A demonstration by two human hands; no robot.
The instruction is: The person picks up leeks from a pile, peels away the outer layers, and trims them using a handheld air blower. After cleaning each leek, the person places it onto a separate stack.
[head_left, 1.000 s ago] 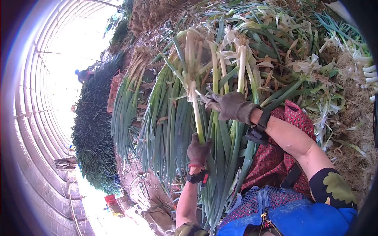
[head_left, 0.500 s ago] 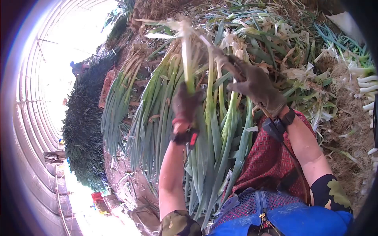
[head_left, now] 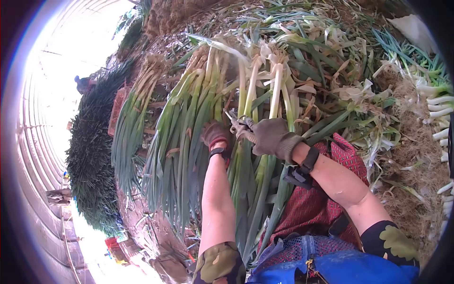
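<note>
Long green onions with pale stems (head_left: 276, 90) lie side by side, roots away from me and leaves towards me. My gloved left hand (head_left: 216, 133) is down among the green leaves, its fingers partly hidden by them. Just to its right, my gloved right hand (head_left: 274, 137) is closed around a grey tool with a thin nozzle (head_left: 243, 129), whose tip points left towards my left hand. Below the right hand, leaves hang over the red patterned cloth (head_left: 307, 208) on my lap.
Another onion bundle (head_left: 137, 113) lies left, beside a red crate (head_left: 118, 111) and a large dark green heap (head_left: 92, 161). Peeled leaves (head_left: 326, 61) are piled ahead. Roots (head_left: 406, 142) and cleaned white stems (head_left: 440, 108) are at the right. A person (head_left: 84, 84) is far left.
Both hands have come down and nearer each other. The onion my left hand held upright is no longer raised; the tool has moved down and left. The spray of loose leaf at the top is gone.
</note>
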